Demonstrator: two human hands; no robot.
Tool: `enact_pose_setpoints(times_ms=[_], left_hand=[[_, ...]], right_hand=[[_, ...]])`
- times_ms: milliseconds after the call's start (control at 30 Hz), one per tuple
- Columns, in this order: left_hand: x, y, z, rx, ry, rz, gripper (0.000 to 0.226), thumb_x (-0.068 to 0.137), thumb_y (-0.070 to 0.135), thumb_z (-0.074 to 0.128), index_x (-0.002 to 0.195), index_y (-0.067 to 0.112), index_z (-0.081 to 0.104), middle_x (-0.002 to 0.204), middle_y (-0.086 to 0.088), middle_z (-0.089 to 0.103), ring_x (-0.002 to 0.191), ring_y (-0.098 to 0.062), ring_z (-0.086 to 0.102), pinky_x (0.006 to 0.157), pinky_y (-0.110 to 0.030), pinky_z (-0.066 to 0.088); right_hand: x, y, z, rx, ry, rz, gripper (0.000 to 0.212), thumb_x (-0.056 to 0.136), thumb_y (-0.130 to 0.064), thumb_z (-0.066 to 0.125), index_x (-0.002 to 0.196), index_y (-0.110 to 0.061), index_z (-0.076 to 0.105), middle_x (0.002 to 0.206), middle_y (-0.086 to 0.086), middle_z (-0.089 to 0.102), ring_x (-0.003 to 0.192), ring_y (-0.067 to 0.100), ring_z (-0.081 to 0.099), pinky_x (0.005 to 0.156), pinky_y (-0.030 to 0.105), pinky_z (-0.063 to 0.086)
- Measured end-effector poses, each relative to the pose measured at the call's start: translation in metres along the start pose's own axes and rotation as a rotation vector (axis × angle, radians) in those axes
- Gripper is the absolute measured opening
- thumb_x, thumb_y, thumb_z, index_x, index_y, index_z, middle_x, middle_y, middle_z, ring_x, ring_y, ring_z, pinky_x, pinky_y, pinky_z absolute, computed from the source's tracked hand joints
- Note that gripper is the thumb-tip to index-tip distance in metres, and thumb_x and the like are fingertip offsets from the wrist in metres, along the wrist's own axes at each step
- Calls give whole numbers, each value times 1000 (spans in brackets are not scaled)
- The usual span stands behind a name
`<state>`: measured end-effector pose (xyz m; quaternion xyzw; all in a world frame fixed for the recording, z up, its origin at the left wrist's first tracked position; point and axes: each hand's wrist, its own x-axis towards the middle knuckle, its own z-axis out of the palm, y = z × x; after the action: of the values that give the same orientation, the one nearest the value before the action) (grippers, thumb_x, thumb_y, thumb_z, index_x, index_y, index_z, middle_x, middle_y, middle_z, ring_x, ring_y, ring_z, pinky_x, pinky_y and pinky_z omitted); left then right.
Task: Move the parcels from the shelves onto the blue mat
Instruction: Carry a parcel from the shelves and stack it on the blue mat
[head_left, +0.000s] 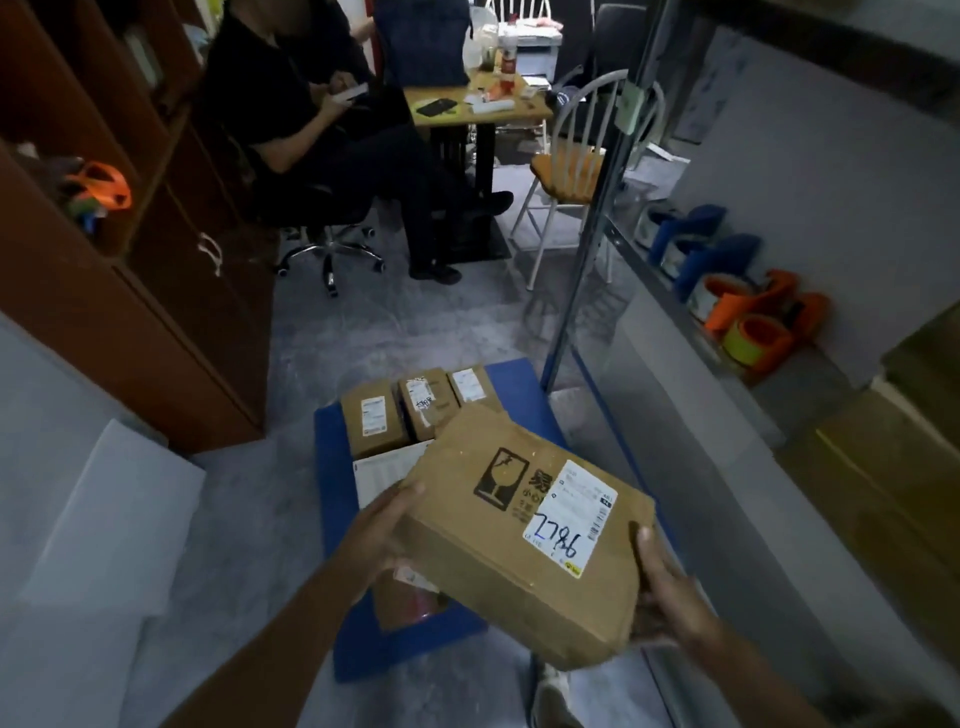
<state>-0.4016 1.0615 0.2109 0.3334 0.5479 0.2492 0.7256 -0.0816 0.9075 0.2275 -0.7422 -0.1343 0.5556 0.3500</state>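
Observation:
I hold a large cardboard parcel (524, 525) with a white label and a fragile mark above the blue mat (332, 493) on the floor. My left hand (382, 530) grips its left edge, thumb on top. My right hand (662, 587) grips its right corner, thumb on top. Three small cardboard parcels (415, 410) lie side by side at the mat's far end. A flat white parcel (379, 470) and another brown parcel (410, 603) lie partly hidden under the held box.
A metal shelf unit (675, 332) stands on the right with tape dispensers (753, 312) on it. A brown cabinet (130, 260) is at the left, white foam boards (104, 519) below it. A seated person (322, 130), a table and a chair (566, 171) are ahead.

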Motion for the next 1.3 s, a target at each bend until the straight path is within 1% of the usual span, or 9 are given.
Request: enact_pose_setpoints(times_ms=[100,233,433,533,733,900,1100,1200,1300], left_hand=[[42,29,34,14,104,104,20,80,56,68,96,44,72,120,8,60,103,-16,61,70,-43,60],[87,67,78,31,189,180,34,81,61,63,108,42,69,124,6,61,114,-15,58,79,-39,59],[116,123,84,66,343,157,44,81,61,63,112,30,66,107,6,69,100,-15,66,72,-36,61],[118,141,73,81,365,130,45,80,59,65,109,26,71,103,0,75,98,-18,69,79,-44,60],[134,159,82,-13,386,289,57,66,68,74,110,33,69,109,5,73,98,-13,70,75,-28,59],[166,147,116,-158,458,254,91,68,54,81,141,29,34,127,-1,57,110,-23,61,92,-45,53],[195,106,152,92,188,144,48,89,52,60,131,31,51,119,4,67,98,-6,67,72,-21,57],[222,105,163,180,93,162,28,98,37,52,120,22,62,115,-3,69,105,-16,66,92,-39,55],[254,105,176,205,37,149,30,101,29,48,126,17,59,120,-3,66,112,-20,62,98,-35,51]], right_hand=[[50,-44,-16,36,10,-45,48,79,-73,52,109,-36,51,114,3,63,97,26,67,54,40,58],[117,-100,-30,77,51,-103,57,68,-78,52,91,-26,49,90,0,66,79,16,65,53,30,51],[179,-162,-48,63,-33,-145,60,85,-74,43,141,-55,29,96,1,71,74,33,74,57,47,60],[196,-183,-34,1,-136,-25,59,88,-72,43,120,-26,60,86,10,74,68,36,73,51,40,57],[212,-200,-7,6,-151,-113,54,75,-69,66,99,-23,51,104,11,65,84,33,71,56,43,59],[215,-196,-2,-76,-267,-95,75,54,-59,90,99,-13,52,104,12,69,81,25,75,62,49,61],[214,-186,8,-28,-188,-12,53,79,-26,80,126,-23,55,121,12,65,96,37,70,69,52,61],[222,-176,-1,35,-85,-21,45,80,-26,77,121,-19,61,116,10,69,99,32,70,82,54,58],[235,-175,-8,54,-75,-114,42,83,-28,74,122,-26,62,108,2,75,95,25,73,83,46,59]])
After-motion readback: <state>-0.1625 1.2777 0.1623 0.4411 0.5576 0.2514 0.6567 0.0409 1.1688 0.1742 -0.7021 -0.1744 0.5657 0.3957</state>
